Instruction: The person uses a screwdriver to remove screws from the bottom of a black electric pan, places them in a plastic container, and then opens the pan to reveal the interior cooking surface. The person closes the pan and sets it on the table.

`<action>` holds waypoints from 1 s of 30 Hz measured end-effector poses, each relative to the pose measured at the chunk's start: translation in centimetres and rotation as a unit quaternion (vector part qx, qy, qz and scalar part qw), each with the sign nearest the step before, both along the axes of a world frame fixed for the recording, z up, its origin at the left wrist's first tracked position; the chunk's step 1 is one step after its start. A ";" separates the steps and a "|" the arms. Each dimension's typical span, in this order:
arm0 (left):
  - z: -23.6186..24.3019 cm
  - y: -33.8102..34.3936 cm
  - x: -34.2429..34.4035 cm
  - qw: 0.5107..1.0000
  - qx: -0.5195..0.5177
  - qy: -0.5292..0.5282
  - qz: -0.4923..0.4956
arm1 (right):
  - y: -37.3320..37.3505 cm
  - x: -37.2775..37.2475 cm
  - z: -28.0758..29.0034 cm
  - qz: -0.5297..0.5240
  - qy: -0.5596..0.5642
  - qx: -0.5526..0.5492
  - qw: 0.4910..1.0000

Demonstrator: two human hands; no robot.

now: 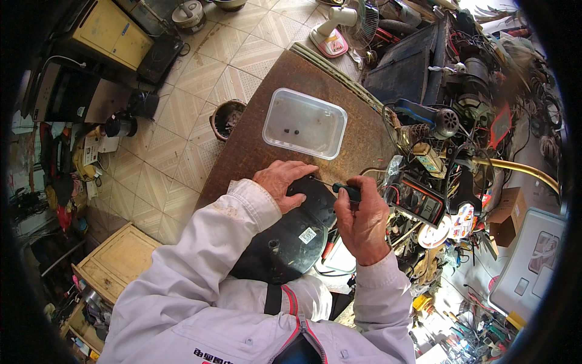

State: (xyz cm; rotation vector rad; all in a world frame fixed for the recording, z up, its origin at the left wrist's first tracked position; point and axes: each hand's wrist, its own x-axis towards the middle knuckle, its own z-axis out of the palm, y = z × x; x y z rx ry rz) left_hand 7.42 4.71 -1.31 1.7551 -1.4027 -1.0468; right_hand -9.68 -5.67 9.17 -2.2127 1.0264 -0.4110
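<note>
A black, rounded appliance (285, 242) with a white square label lies at the near edge of the table, against my lap. My left hand (280, 184) rests on its far end, fingers stretched forward and thumb apart, holding nothing. In my right hand (365, 221) is a screwdriver (347, 192) with a dark green handle, gripped between thumb and fingers. Its thin shaft points left, the tip close to the left fingertips at the appliance's far edge. Whether the tip sits in a screw is too small to tell. Beyond the hands, a clear plastic box (306, 105) holds two small dark pieces.
The brown table (242, 151) carries the box. To the right are a multimeter (418, 200), a blue heat gun (427, 115), and heaped tools and cables. A pot (214, 121) stands on the tiled floor at left, a fan (336, 24) at the back, a wooden cabinet (118, 261) near left.
</note>
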 end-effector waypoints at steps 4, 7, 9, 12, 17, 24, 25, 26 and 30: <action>-0.2 0.0 0.0 1.000 0.000 0.000 -0.001 | -0.1 -0.1 -0.3 0.003 -0.002 -0.004 1.000; -0.2 0.0 0.0 1.000 -0.003 0.000 -0.001 | -0.2 0.0 -0.1 -0.001 -0.004 0.003 1.000; -0.1 0.0 0.0 1.000 -0.003 0.002 0.001 | -0.2 0.0 -0.2 -0.001 -0.005 0.008 1.000; 0.0 0.0 0.1 1.000 -0.001 0.005 -0.003 | -0.2 -0.1 -0.3 -0.006 -0.002 0.012 1.000; 0.4 -0.1 0.1 1.000 0.009 0.005 -0.001 | -0.2 -0.2 -0.4 -0.003 0.001 -0.001 1.000; 0.3 -0.1 0.1 1.000 0.007 0.002 -0.004 | -0.1 0.0 -0.4 -0.001 -0.004 0.018 1.000; 0.2 -0.1 0.1 1.000 0.007 0.004 -0.004 | -0.1 0.0 -0.4 0.001 -0.007 0.024 1.000; 0.1 -0.1 0.1 1.000 0.007 0.005 -0.004 | 0.0 0.1 -0.4 0.003 -0.010 0.029 1.000; 0.1 -0.1 0.0 1.000 0.007 0.004 -0.004 | 0.0 -0.1 -0.7 0.006 -0.006 0.018 1.000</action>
